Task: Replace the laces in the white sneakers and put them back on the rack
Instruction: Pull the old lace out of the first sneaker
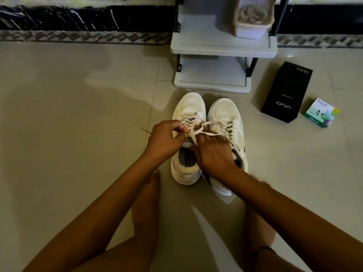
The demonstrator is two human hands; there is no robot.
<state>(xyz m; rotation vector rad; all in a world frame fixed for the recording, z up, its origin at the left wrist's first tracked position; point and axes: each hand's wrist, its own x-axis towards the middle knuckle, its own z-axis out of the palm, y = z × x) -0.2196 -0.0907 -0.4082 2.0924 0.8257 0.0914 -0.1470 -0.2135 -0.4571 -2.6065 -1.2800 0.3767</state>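
Two white sneakers stand side by side on the tiled floor, toes pointing at the rack: the left sneaker (188,107) and the right sneaker (225,112). A white lace (211,123) loops above the left sneaker's tongue. My left hand (165,138) pinches one strand of that lace over the left sneaker. My right hand (212,152) holds the other strand, resting across both shoes' openings. A lace tip (144,129) sticks out left of my left hand. The grey shoe rack (222,50) stands just beyond the toes.
A pale basket (253,18) sits on the rack's upper shelf. A black phone box (286,93) and a small green box (320,112) lie on the floor to the right. My bare feet (145,203) flank the shoes. A dark patterned wall base runs behind.
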